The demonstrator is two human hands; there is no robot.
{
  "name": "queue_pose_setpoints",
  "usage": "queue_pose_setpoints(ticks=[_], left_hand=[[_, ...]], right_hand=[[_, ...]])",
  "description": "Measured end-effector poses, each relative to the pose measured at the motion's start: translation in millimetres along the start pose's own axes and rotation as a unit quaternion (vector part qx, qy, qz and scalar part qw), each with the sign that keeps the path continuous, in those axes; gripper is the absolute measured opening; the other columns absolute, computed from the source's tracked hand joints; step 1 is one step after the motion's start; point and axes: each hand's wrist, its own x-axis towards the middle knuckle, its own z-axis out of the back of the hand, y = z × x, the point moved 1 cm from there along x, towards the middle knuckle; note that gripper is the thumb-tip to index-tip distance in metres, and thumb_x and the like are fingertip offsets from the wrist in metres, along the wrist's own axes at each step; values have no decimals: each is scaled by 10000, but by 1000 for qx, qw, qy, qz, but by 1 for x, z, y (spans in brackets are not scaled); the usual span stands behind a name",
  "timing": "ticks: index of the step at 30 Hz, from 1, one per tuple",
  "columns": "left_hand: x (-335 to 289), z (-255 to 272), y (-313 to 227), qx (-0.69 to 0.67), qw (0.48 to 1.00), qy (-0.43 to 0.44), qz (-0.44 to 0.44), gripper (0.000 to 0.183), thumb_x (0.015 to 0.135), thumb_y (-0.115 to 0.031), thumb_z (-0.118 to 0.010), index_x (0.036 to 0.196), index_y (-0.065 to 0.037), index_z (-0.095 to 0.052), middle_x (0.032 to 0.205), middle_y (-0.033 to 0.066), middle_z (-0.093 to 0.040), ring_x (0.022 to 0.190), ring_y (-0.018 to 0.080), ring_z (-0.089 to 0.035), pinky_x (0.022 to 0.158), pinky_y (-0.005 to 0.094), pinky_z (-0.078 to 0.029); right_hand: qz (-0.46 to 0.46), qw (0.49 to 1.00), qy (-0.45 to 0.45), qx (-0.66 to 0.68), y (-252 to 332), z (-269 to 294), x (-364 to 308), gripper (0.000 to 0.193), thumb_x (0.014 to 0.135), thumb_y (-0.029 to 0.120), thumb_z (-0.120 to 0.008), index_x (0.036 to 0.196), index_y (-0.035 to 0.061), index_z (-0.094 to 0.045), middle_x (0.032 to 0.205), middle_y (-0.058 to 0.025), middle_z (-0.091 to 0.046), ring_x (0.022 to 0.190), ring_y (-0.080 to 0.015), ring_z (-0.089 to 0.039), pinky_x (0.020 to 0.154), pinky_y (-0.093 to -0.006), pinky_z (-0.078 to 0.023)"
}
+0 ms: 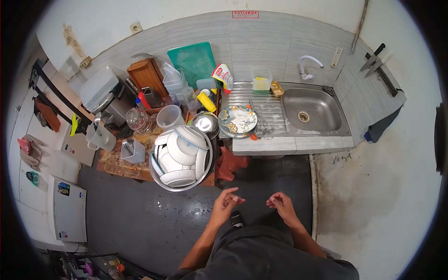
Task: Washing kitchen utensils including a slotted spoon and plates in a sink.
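Note:
Both hands hang in front of my body above the dark floor, and neither touches anything. My left hand (226,204) is empty and open, its fingers loosely bent and spread. Across a gap from it, my right hand (283,206) is also open and empty, with its fingers curled inward. Nearest to my left hand is a big metal basin (180,189) on the wooden table, piled with white bowls (182,150). A red plastic bag (229,164) hangs between the table and the sink counter. Patterned plates (237,119) lie stacked on the drainboard beyond my hands.
The sink (310,110) with its white faucet (311,67) is at the right. Containers, a green cutting board (192,59) and a yellow bottle (206,102) crowd the back of the wooden table (122,167). Knives (373,59) hang on the right wall. A small white fridge (69,210) stands left.

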Motion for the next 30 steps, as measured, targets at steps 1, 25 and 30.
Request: queue_pose_setpoints(ticks=[1, 25, 30], left_hand=[[-4, 7, -2, -4, 1000, -10, 2, 364, 1076, -108, -557, 1417, -1, -487, 1080, 146, -714, 1088, 268, -714, 992, 409, -571], [-10, -32, 17, 10, 1000, 2, -4, 340, 1073, -89, -559, 1398, -1, -511, 1089, 146, -710, 1078, 256, -716, 993, 401, -569], [6, -53, 29, -16, 1000, 9, -2, 333, 1070, -73, -558, 1394, -4, -522, 1077, 138, -722, 1061, 227, -714, 975, 370, -566]], right_hand=[[-1, 1000, -1, 0, -2, -5, -2, 120, 1061, 118, -583, 1074, 2, -609, 997, -112, -725, 904, -167, -705, 818, -299, -566], [0, 998, -3, -61, 0, 36, -25, 121, 1053, 133, -598, 1071, 15, -611, 1007, -102, -734, 925, -166, -714, 815, -288, -562], [-3, 998, -35, -52, -1, 60, -33, 128, 1053, 142, -598, 1072, 16, -612, 1007, -102, -733, 931, -166, -714, 815, -295, -559]])
